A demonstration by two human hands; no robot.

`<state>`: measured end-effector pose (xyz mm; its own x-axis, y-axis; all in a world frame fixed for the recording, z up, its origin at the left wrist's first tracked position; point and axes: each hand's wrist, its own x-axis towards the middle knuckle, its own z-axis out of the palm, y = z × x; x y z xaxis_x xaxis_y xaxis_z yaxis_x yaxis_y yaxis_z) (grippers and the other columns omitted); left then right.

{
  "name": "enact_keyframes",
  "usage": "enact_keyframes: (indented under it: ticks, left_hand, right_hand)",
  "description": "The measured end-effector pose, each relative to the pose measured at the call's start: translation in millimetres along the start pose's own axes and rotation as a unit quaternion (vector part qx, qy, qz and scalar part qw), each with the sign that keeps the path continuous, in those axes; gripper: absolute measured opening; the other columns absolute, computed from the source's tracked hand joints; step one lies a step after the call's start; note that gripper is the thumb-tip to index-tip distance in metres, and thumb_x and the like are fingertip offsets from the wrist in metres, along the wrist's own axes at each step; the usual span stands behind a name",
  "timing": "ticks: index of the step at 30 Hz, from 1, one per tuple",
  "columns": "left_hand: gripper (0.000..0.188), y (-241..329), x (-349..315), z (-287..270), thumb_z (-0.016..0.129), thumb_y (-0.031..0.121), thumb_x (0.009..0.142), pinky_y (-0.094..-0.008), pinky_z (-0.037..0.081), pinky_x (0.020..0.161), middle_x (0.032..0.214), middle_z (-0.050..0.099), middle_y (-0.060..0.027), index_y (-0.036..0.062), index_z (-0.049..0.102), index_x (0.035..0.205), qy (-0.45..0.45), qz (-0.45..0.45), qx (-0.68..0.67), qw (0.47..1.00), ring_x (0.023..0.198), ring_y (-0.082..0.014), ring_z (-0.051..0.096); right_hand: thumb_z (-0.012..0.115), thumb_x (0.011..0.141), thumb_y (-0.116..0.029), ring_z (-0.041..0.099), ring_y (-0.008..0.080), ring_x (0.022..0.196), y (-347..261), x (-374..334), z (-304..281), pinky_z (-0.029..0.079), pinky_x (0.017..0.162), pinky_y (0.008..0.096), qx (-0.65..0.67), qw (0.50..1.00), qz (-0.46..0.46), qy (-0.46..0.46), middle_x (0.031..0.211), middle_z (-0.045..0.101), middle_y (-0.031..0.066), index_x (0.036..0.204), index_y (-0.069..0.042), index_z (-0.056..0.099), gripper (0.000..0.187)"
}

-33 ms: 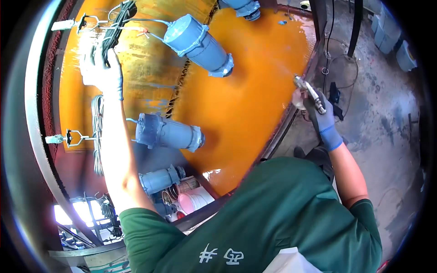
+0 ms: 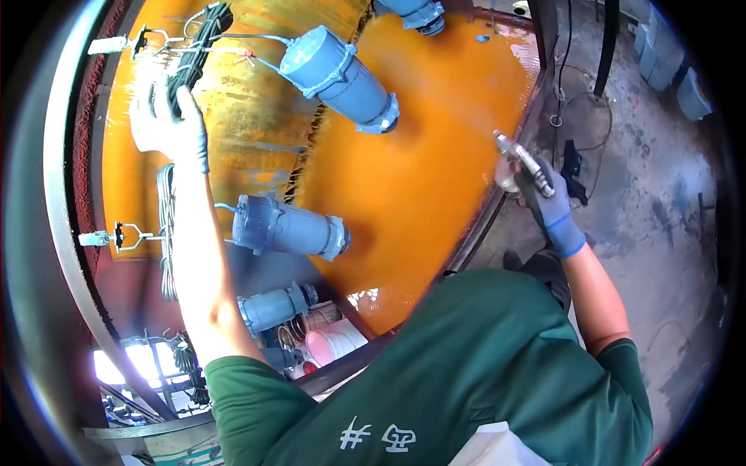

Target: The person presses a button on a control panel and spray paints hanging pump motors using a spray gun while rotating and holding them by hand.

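Note:
My gloved left hand point(image 2: 169, 128) is closed round the lower end of a bundle of dark cable point(image 2: 203, 46) at the upper left. The cable hangs by a wire hook beside a blue-painted motor-like cylinder point(image 2: 342, 81). My gloved right hand point(image 2: 553, 203) grips a metal spray gun point(image 2: 524, 159) at the right, its nozzle toward the cylinder. A faint mist shows in front of the nozzle. Below, a second blue cylinder point(image 2: 287, 227) hangs from another hook, with a coil of grey cable point(image 2: 166, 233) next to my left forearm.
An orange paint-coated panel point(image 2: 420, 179) stands behind the cylinders. A third blue cylinder point(image 2: 272, 309) hangs lower, near a pinkish bucket point(image 2: 330, 346). A curved metal rail point(image 2: 58, 179) runs down the left. On the concrete floor point(image 2: 637, 225), a thin hose point(image 2: 608, 128) loops; grey bins point(image 2: 660, 58) stand far right.
The spray gun has shifted slightly left with my right hand. My left hand has moved a little left, still holding the cable bundle.

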<state>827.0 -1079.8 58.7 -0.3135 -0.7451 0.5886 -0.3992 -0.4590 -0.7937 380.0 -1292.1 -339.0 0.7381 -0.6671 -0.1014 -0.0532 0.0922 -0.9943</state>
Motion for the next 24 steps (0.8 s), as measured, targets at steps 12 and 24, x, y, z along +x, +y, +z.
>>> enact_keyframes:
  ticks: [12, 24]
  left_hand:
    - [0.039, -21, -19, -6, 0.07, 0.038, 0.103, -0.0402, 0.056, 0.095, 0.116, 0.075, -0.0181, 0.003, 0.078, 0.119, -0.183, -0.31, -0.172, 0.917, 0.107, -0.0317, 0.073]
    - [0.038, -5, -2, -28, 0.066, 0.034, 0.105, -0.0434, 0.055, 0.094, 0.113, 0.076, -0.0221, 0.0, 0.077, 0.119, -0.171, -0.241, -0.171, 0.94, 0.105, -0.0364, 0.072]
  right_hand:
    - [0.078, 0.092, -0.014, 0.068, 0.0154, 0.078, -15, 3, 7, 0.053, 0.072, 0.0347, 0.029, 0.997, -0.016, -0.069, 0.083, 0.07, 0.0115, 0.106, -0.002, 0.069, 0.02]
    - [0.077, 0.091, -0.007, 0.066, 0.0159, 0.074, -58, 7, -10, 0.053, 0.068, 0.034, -0.003, 0.972, -0.161, -0.171, 0.082, 0.069, 0.0092, 0.108, -0.001, 0.07, 0.019]
